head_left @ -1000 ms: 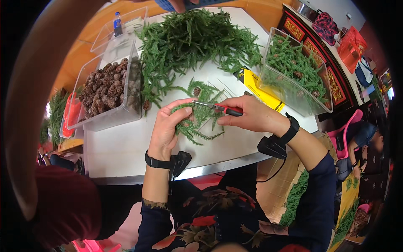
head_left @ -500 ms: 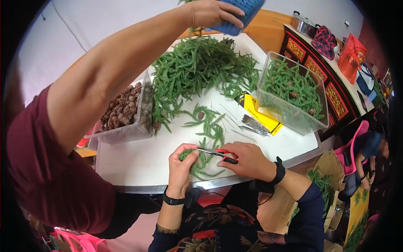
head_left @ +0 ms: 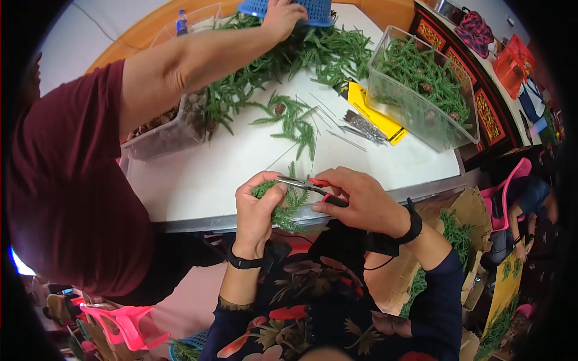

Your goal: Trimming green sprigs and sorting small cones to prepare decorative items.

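My left hand [head_left: 257,210] pinches a green artificial pine sprig [head_left: 292,207] close to the table's front edge. In my right hand [head_left: 361,201] is a pair of long-nose pliers [head_left: 313,186] with red and black handles. The plier jaws lie at the sprig, by my left thumb and fingertips; exactly what they bite on is too small to make out. Just beyond my hands, another sprig [head_left: 296,123] with a small pine cone [head_left: 280,109] rests on the white table [head_left: 198,186]. Thin metal wires [head_left: 325,107] are scattered beside it.
A co-worker's maroon-sleeved arm [head_left: 205,66] reaches across from the left, hand on a blue basket [head_left: 313,12] over a greenery pile [head_left: 337,51]. Clear bins hold pine cones [head_left: 168,141] and finished-looking sprigs [head_left: 421,90]. A yellow packet [head_left: 373,114] lies between.
The co-worker's hand and the blue basket have come down over the greenery pile, the basket now tipped mouth down. My view has shifted; my hands keep the sprig and pliers together.
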{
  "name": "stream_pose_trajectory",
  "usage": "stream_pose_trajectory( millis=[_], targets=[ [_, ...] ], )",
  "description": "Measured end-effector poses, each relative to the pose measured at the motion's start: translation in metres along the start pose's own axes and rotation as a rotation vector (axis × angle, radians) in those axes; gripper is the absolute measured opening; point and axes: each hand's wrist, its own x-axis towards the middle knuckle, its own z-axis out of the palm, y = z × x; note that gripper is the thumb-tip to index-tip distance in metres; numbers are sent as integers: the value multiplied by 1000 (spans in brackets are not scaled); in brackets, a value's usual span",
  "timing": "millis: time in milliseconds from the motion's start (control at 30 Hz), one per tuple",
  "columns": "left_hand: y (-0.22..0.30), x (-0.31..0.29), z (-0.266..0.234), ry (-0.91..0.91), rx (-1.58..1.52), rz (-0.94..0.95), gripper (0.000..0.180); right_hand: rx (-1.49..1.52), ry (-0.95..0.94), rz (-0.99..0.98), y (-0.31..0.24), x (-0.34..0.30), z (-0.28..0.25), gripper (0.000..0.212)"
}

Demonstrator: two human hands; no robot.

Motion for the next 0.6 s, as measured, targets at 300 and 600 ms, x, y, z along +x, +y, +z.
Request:
stream_pose_trajectory(
  millis=[300, 600],
  targets=[
    [-3, -13, -4, 16, 73, 41, 9, -19, -119, 74, -6, -8, 3, 30],
    [-2, -6, -6, -96, -16, -15, 21, -120, 3, -37, 0, -10, 4, 29]
  ],
)
